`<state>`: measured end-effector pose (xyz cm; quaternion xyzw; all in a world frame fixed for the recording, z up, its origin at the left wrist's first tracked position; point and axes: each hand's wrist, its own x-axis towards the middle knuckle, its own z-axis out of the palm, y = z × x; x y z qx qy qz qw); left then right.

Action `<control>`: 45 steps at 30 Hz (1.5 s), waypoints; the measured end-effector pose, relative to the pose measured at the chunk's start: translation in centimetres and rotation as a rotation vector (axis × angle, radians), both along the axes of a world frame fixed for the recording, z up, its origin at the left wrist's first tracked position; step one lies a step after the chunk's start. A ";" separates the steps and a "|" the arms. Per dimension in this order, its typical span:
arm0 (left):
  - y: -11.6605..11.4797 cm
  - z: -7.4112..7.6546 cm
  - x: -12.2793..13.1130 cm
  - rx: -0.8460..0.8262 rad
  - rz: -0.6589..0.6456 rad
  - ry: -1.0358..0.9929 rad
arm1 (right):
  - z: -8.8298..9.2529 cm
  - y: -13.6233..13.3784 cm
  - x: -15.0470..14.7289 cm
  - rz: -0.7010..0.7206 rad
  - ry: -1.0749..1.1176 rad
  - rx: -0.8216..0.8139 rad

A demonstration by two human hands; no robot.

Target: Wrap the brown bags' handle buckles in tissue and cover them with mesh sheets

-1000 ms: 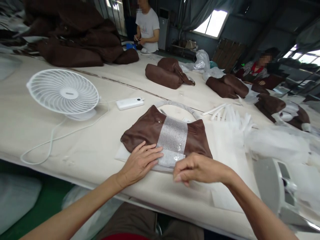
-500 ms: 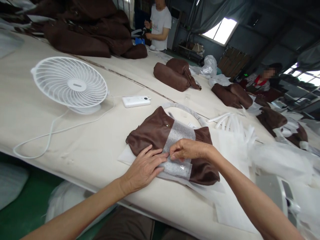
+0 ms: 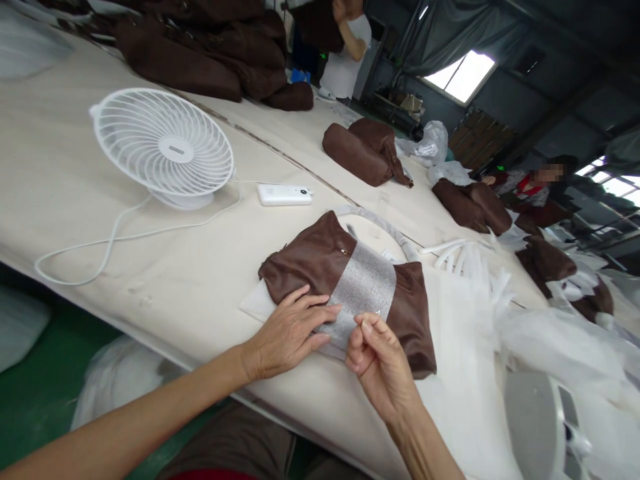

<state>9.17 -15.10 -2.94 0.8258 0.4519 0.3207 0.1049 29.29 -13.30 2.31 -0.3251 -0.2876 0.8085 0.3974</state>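
A brown leather-like bag [image 3: 307,263] lies flat on the table in front of me, with a greyish translucent wrap [image 3: 367,277] banded around its middle. My left hand [image 3: 290,333] rests on the bag's near edge and the wrap, fingers stretched and spread. Just to its right, my right hand [image 3: 377,353] is raised over the near edge of the wrap, its thumb and forefinger pinched together. Whatever that pinch may hold is too small to make out. Behind the bag curves its wrapped handle [image 3: 385,227]. A white sheet [image 3: 257,303] shows under the bag's left corner.
A white fan [image 3: 165,143] with a trailing cable and a white power bank [image 3: 285,195] stand at the left. White strips [image 3: 465,263] and a tape dispenser-like grey device [image 3: 535,427] lie right. More brown bags [image 3: 357,153] lie farther back. Two people are beyond the table.
My right hand has moved down toward me from the wrap and turned palm-up into a raised pinch. My left hand stays on the bag. A person at the back now holds up something brown.
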 end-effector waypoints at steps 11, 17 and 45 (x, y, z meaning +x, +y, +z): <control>-0.1 0.3 -0.1 -0.098 -0.013 -0.046 | -2.5 -3.3 -3.6 -0.178 0.080 -0.166; 0.1 0.1 -0.1 -0.115 -0.009 -0.067 | -3.1 -3.4 -4.1 -0.199 0.051 -0.133; -0.2 0.8 0.5 -0.194 0.040 -0.179 | -3.0 -4.7 -3.0 -0.140 -0.018 -0.216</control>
